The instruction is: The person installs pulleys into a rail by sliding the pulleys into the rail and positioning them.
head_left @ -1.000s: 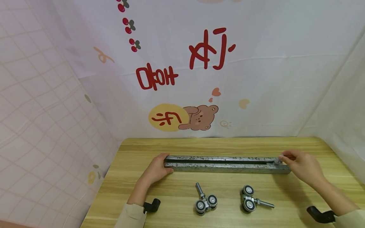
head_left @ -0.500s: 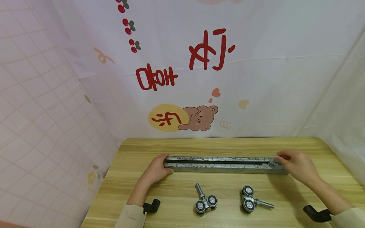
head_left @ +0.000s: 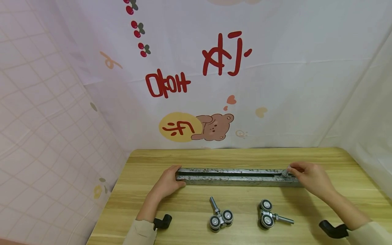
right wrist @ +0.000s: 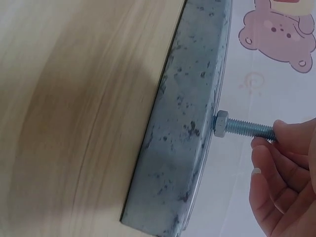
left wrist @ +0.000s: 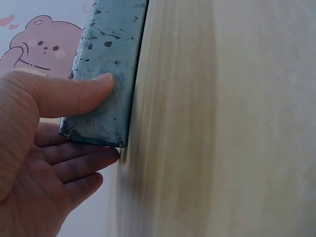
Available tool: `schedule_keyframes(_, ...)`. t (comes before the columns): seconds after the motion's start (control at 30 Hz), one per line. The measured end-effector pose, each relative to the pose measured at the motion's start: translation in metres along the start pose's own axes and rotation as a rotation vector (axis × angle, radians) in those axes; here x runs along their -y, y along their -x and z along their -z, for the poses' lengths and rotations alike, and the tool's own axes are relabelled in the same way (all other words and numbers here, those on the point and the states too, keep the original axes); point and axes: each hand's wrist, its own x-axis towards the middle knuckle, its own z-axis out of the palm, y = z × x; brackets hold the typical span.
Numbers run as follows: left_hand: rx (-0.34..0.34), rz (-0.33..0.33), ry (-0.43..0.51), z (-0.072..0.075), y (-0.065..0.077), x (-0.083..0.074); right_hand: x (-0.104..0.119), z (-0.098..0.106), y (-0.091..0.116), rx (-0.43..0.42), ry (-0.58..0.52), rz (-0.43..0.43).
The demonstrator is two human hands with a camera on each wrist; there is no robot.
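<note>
A long speckled metal track rail (head_left: 232, 181) lies across the table with its slot facing up. My left hand (head_left: 166, 181) holds the rail's left end, the thumb on its front face and the fingers around the far side. Near the right end, my right hand (head_left: 315, 178) pinches the tip of an upright threaded bolt (right wrist: 247, 129) between thumb and fingers. A hex nut (right wrist: 221, 124) sits at the bolt's base, at the slot. Whatever the bolt joins inside the rail is hidden.
Two loose roller trolleys with bolts lie in front of the rail: the left trolley (head_left: 215, 222) and the right trolley (head_left: 267, 221). A printed white cloth (head_left: 291, 102) hangs behind the wooden table (head_left: 183, 217).
My right hand has moved left along the rail with the bolt, away from the right end. My left hand, the rail and the two loose trolleys have stayed in place.
</note>
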Motion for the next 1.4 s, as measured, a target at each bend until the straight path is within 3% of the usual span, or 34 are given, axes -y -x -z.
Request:
schedule_keyframes(0.53,-0.006,0.0,-0.001,-0.001,0.001,0.0,0.016,-0.014,-0.005,0.013,-0.04,-0.023)
schedule_keyframes(1.07,-0.005,0.013,-0.011,-0.001,0.002,-0.002,0.029,-0.026,-0.012,-0.01,-0.042,0.089)
schedule_keyframes(1.4,-0.006,0.001,-0.006,-0.001,0.002,-0.003,0.04,-0.028,-0.014,0.061,-0.068,0.059)
